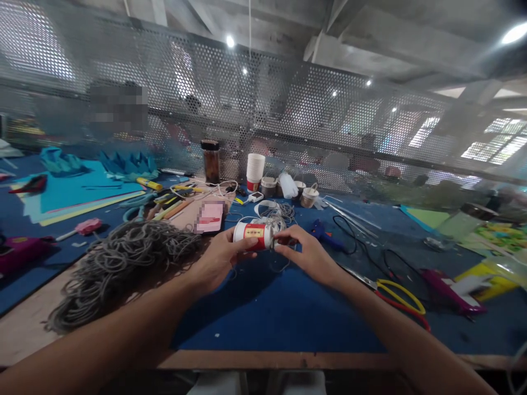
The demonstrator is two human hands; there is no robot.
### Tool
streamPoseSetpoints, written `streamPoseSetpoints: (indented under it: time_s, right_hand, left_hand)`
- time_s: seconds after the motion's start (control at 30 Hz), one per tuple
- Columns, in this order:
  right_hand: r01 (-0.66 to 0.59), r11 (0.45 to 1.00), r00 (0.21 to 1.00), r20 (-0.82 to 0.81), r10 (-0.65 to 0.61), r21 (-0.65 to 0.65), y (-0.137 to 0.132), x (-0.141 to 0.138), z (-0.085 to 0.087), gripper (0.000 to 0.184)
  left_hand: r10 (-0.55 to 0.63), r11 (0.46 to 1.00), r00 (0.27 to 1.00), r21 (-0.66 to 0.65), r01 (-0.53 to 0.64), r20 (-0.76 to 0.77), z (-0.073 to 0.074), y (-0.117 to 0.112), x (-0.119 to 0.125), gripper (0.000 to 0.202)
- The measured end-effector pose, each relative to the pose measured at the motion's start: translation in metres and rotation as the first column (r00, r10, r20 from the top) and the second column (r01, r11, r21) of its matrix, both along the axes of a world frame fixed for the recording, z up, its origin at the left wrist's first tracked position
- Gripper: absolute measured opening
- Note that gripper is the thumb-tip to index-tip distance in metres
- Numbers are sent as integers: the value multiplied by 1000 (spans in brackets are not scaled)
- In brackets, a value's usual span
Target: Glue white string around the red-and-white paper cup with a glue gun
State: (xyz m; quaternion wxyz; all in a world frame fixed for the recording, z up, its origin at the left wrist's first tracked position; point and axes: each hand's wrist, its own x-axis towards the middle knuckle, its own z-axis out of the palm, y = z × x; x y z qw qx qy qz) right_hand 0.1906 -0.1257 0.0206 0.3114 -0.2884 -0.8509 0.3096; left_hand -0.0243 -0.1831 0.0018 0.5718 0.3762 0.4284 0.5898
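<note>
My left hand [217, 257] is closed around a paper cup [254, 233] lying on its side, white with a red band and a yellow label. Grey cord [282, 215] lies in loose loops just behind the cup and runs to its right end. At that end, my right hand [309, 251] has its thumb and fingers drawn together on the cord; the fingertips partly hide it. A phone [209, 218] lies left of the cup. Further left spreads a large tangle of grey cord [123, 263].
A stack of paper cups [255, 167], a brown jar [211, 164] and several cord-wrapped cups [309, 196] stand behind. To the right lie a blue glue gun [325, 233], scissors [401, 296] and a purple glue gun [450, 293]. Blue paper sheets [88, 186] cover the left back.
</note>
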Motion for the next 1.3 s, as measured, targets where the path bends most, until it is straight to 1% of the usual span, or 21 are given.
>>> streamPoseSetpoints:
  time_s: [0.07,0.13,0.3,0.37,0.47,0.6,0.77,0.83,0.87,0.93,1.0,1.07,1.1,1.13,1.17,1.23,1.3]
  right_hand:
    - [34,999,999,-23,-34,-10,0,-2,1,19]
    - [55,997,998,-37,-57,-45,1,-1,0,14]
    - [71,980,994,-67,-85,-184,-1,-1,0,17]
    - [55,967,993,-92,-80,-250,-4,-2,1,17]
    - [9,928,991,-123,-59,-373,-7,-2,3,17]
    - [-38,876,987,-156,-43,-482,-8,-2,1,21]
    - [-148,780,971,-239,-3,-609,-8,-3,-6,30]
    - [-157,771,974,-227,17,-617,-10,-4,-6,31]
    - [-145,780,979,-204,23,-609,-11,-4,-6,31]
    - [-98,822,990,-142,22,-561,-13,-5,-6,28]
    - [-30,893,997,-77,-5,-449,-16,-5,-7,23]
    - [43,965,999,-8,-47,-259,-19,-4,-7,19]
    - [72,988,997,23,-69,-137,-20,-3,-7,19]
    - [90,996,994,56,-90,-6,-21,-2,-7,19]
    - [94,988,990,92,-106,124,-22,-1,-6,20]
    - [72,934,979,154,-132,349,-23,0,-5,21]
    - [29,870,969,200,-146,493,-23,2,-4,23]
  left_hand:
    - [5,1000,1000,0,-5,1,2,-1,1,33]
    - [0,1000,1000,5,0,0,3,-2,1,33]
    - [5,1000,1000,4,-5,-8,2,-2,2,34]
    - [15,1000,1000,-1,-15,-8,2,-1,2,34]
    - [22,1000,1000,2,-21,-13,2,-1,2,35]
    - [46,999,999,19,-46,-18,1,-1,2,36]
    - [82,996,997,23,-82,-9,3,-1,2,37]
    - [84,996,996,35,-83,-8,4,-1,2,36]
    - [81,996,997,44,-80,-11,4,-1,2,35]
    - [70,996,997,62,-69,-20,3,-1,1,34]
    - [66,996,997,65,-64,-29,3,-1,1,33]
    - [63,997,997,53,-61,-37,2,-1,1,33]
    - [64,997,997,44,-62,-40,2,-1,1,34]
    - [65,997,997,34,-63,-43,2,-1,1,35]
    - [65,998,997,26,-64,-48,1,-2,1,36]
    - [63,998,996,11,-63,-61,1,-2,2,38]
    - [59,998,995,3,-59,-82,-1,-2,3,38]
